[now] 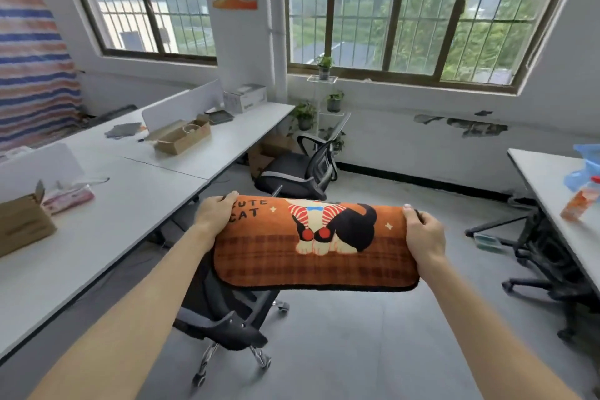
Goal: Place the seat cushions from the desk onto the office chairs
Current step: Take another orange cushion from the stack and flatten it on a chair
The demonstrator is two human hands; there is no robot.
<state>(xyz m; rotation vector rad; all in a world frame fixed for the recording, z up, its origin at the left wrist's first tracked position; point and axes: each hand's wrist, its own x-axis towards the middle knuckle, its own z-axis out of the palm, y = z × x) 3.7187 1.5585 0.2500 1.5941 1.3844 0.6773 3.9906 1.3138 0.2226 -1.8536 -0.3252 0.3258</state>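
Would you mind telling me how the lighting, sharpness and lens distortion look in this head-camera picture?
Head view: soft daylight from the windows, no hard shadows; the wide lens tilts their frames outward; the cushion is sharp, the striped sheet at left blurred.

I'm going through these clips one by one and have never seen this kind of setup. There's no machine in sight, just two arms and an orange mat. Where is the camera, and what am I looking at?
There is no robot here. A person wears one wide-angle camera on the head, looking forward and down, so the two bare arms are their own. The left hand and the right hand each grip one short end of an orange seat cushion with a cat picture, held in the air above a black office chair. To the left runs a long white desk, with an open cardboard box on it. A second office chair stands farther back, near the desk's far end.
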